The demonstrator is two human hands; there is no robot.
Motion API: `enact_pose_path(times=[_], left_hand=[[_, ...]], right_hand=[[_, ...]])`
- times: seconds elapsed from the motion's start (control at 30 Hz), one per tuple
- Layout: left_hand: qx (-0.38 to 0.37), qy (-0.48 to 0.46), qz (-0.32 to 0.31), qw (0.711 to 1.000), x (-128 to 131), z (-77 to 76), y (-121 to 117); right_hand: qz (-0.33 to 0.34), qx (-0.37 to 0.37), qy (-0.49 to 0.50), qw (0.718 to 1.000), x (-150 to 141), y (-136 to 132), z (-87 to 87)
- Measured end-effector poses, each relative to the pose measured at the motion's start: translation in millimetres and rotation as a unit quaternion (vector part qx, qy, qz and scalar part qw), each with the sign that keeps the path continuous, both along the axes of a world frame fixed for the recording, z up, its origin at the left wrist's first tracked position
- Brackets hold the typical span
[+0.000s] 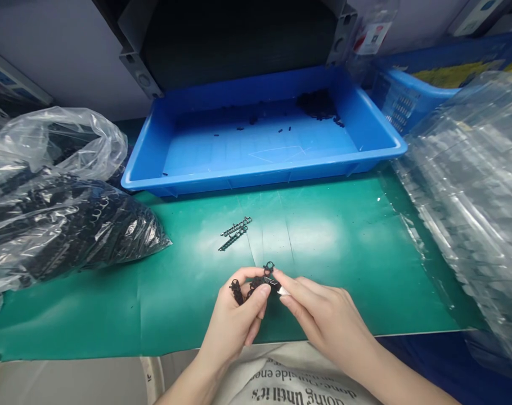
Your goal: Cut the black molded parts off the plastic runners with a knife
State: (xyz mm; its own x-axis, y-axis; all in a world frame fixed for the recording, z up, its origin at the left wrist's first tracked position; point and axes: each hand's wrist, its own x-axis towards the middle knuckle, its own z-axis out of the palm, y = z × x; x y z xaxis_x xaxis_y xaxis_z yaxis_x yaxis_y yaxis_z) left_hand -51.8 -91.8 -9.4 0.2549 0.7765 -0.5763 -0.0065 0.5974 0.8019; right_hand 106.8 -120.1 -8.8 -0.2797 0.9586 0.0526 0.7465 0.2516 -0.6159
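My left hand [238, 315] is closed around several small black plastic pieces with ring-shaped ends [236, 289]. One ringed piece [268, 268] sticks up between the two hands, above the left thumb and fingers. My right hand [319, 304] meets the left at that piece, its index finger and thumb pinched near a small dark and white item [281, 289]. What that item is, I cannot make out. On the green mat beyond the hands lie two narrow black toothed strips with rings at one end [234, 233].
A blue tray [256, 180] at the back holds a dark heap [317, 105] and scattered black bits. Left lies a clear bag of black parts [79, 225]. Stacked clear plastic trays [471, 197] stand at right, before a blue basket [402, 101]. The green mat [344, 236] covers the table.
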Motion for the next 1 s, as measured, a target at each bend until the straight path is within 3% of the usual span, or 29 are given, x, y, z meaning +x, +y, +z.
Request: enact_pose_path(times=[0.23, 0.7, 0.87, 1.0], left_hand=[[-0.006, 0.017, 0.029, 0.999, 7.5, 9.5, 0.1], [0.001, 0.020, 0.086, 0.996, 15.1, 5.1, -5.7], [0.007, 0.013, 0.074, 0.997, 13.2, 4.7, -5.8], [-0.012, 0.007, 0.029, 0.999, 7.2, 1.8, -3.7]], right_hand=[[-0.012, 0.019, 0.004, 1.000, -3.6, -1.0, 0.5], [-0.026, -0.013, 0.013, 1.000, -7.6, -5.0, -3.3], [-0.008, -0.047, 0.039, 0.998, -3.5, -0.8, -1.7], [0.035, -0.067, 0.048, 0.996, 4.7, 3.2, 0.1]])
